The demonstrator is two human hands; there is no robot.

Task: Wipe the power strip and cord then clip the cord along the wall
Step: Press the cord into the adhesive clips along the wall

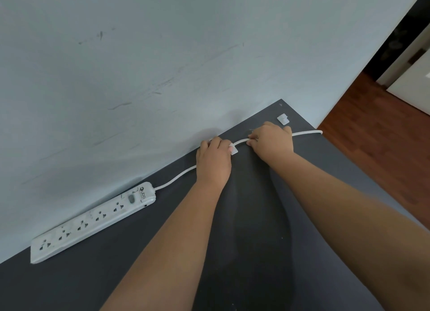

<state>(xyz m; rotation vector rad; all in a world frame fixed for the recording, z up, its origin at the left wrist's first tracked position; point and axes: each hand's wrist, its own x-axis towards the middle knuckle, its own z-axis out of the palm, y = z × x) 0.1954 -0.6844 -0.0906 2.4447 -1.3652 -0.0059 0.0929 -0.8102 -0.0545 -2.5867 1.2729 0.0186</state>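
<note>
A white power strip (93,220) lies on the dark grey table (251,241) along the pale blue wall (139,66). Its white cord (176,177) runs right, passes under my left hand (213,159), and goes on past the table's right edge. My left hand presses on a small white clip (234,149) with the cord in it. My right hand (271,142) pinches the cord just right of that clip. A second white clip (283,119) sits on the table near the far right corner, apart from the cord.
The wall shows dark scuff marks. Wooden floor (372,136) lies beyond the table's right edge, with a white door or cabinet (411,78) at the far right.
</note>
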